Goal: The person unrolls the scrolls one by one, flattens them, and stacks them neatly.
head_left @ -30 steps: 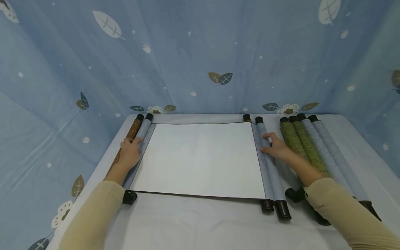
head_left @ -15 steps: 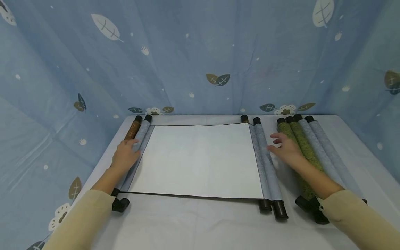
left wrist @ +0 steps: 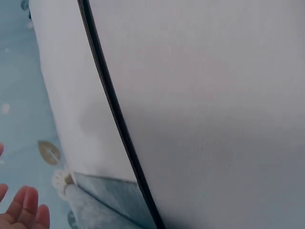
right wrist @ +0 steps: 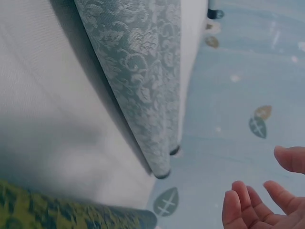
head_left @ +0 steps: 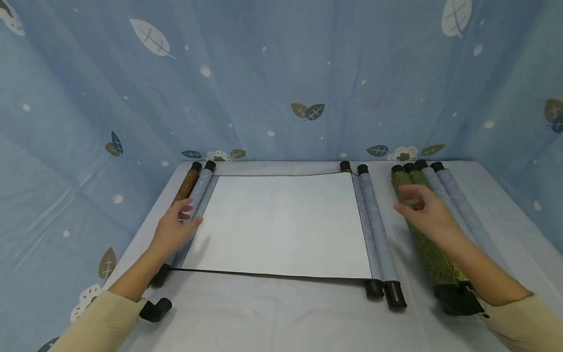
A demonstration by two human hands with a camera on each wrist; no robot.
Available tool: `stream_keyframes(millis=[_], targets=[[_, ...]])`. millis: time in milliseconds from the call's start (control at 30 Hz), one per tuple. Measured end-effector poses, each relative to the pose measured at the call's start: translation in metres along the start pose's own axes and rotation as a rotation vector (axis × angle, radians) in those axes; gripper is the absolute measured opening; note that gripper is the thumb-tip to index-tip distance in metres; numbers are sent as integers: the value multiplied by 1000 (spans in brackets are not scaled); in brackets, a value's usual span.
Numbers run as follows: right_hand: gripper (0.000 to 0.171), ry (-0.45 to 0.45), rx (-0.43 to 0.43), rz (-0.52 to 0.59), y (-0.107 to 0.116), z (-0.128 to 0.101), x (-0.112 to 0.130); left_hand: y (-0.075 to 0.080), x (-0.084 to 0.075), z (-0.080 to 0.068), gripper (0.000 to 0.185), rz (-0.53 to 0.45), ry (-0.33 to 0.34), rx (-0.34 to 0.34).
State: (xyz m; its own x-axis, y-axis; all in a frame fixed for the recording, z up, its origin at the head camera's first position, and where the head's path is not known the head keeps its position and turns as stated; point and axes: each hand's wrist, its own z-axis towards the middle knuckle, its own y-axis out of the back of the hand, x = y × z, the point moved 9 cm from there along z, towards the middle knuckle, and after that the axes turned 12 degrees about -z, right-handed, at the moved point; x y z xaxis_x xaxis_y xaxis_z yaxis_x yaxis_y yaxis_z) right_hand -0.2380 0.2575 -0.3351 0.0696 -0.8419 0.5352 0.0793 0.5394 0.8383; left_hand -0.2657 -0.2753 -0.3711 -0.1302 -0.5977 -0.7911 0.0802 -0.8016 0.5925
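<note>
Here's the open scroll (head_left: 281,225) lying flat in the middle of the table (head_left: 272,318), its white sheet spread wide, one blue-grey roller along its left edge (head_left: 198,195) and one along its right edge (head_left: 374,220). The left hand (head_left: 173,230) hovers at that left roller, fingers loose and relaxed, gripping nothing; whether the fingertips actually touch the roller, I can't tell. One brown scroll (head_left: 186,183) lies just outside it, rolled up tight. Over on the other side, the right hand (head_left: 428,212) floats above the rolled scrolls, fingers spread and gently bent, holding nothing, well clear of the open scroll's right roller. Count them beneath that hand: two green scrolls (head_left: 422,239) side by side, then two blue-grey scrolls (head_left: 457,205) beyond, four in a row, black end caps all round. Leaf-print blue cloth (head_left: 281,73) backs the whole scene.
</note>
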Motion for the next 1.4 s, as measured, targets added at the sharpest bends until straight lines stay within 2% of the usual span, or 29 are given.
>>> stream_keyframes(millis=[167,300,533,833,1033,1100,1300,1400], targets=[[56,22,-44,-25,14,-11,-3,-5,-7,-10,67,-72,59,40],[57,18,-60,-34,19,-15,-9,-13,-15,-11,67,-70,67,62],[61,-17,-74,-47,24,-16,-21,-26,-33,-14,67,-47,16,72],[66,-49,-51,-84,33,-17,-41,-32,-53,-20,68,-96,-36,69],[68,-53,-52,-98,37,-17,-50,-41,-74,-21,74,-162,-112,66],[69,-78,-54,-111,39,-17,-54,-46,-82,-21,76,-185,-135,69],[73,-76,-47,-153,44,-20,-60,-62,-102,-22,79,-231,-165,97],[76,-92,-65,-188,46,-18,-72,-69,-115,-22,80,-239,-188,113]])
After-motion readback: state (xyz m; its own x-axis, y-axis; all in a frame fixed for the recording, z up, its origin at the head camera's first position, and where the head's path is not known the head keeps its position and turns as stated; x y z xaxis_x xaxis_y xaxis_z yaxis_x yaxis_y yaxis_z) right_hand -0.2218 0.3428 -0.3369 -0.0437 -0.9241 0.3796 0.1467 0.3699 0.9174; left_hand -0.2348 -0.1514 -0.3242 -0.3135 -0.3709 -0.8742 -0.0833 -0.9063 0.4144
